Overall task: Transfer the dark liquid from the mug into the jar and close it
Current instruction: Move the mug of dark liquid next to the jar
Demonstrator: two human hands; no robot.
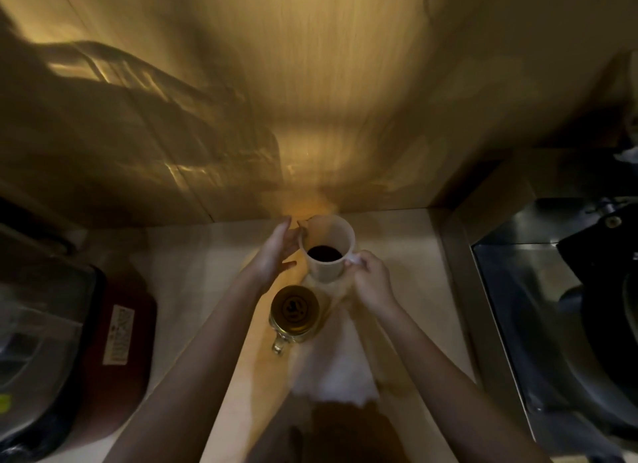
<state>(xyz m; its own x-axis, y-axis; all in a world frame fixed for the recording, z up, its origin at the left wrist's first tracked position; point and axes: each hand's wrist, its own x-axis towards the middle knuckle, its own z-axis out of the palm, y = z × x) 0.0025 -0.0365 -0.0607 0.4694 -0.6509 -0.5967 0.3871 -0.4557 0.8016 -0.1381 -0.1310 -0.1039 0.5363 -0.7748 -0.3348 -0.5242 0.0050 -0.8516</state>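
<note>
Jar [295, 312], lid on, sits nearest. Right hand [371, 279] pinches mug [328, 246] handle; left hand [276, 252] fingers spread alongside. Risk: pouring w/ lid on = spill.

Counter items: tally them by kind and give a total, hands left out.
White mug with dark liquid: 1
Glass jar with handle: 1
Red-and-grey appliance at the left: 1
Total: 3
</note>
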